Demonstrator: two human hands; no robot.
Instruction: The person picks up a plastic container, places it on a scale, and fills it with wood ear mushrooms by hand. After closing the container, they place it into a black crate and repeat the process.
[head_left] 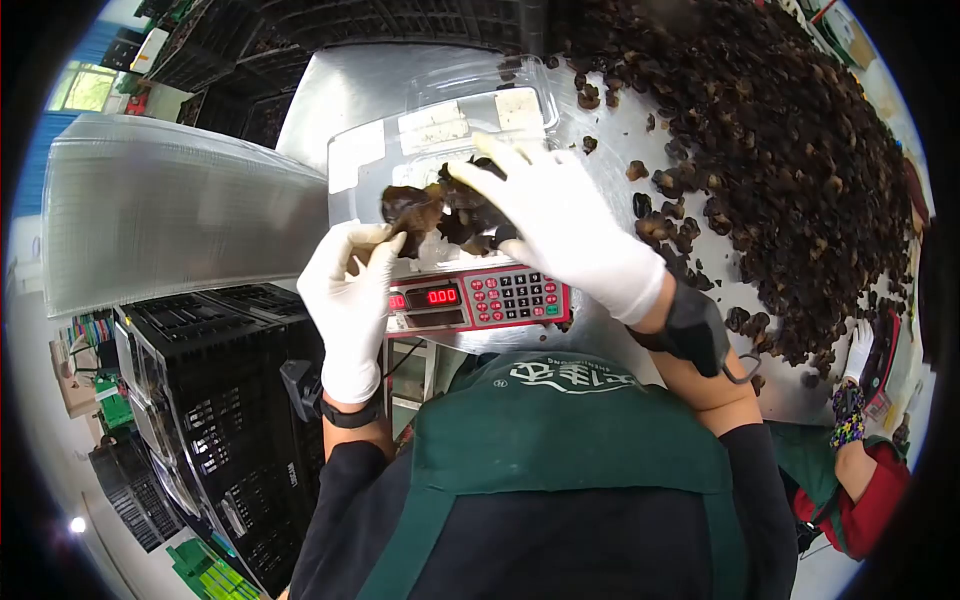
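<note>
Dark brown, wrinkled fungus pieces point(465, 215) lie in a clear plastic container on a scale with a red panel point(515, 294) and a lit display. My left hand point(352, 270), in a white glove, pinches one dark piece point(408, 212) between thumb and fingers at the container's left side. Over the right part of the same pieces is my right hand point(560, 210), also gloved, its fingers spread and reaching left. Its palm side is hidden, and no held piece can be made out there.
A large heap of dark fungus point(770, 160) covers the metal table point(310, 105) at the right. Black crates point(225, 430) stand at the lower left, beside a plastic-wrapped block point(180, 215). Another person's gloved hand point(858, 350) and red sleeve point(875, 505) show at the far right.
</note>
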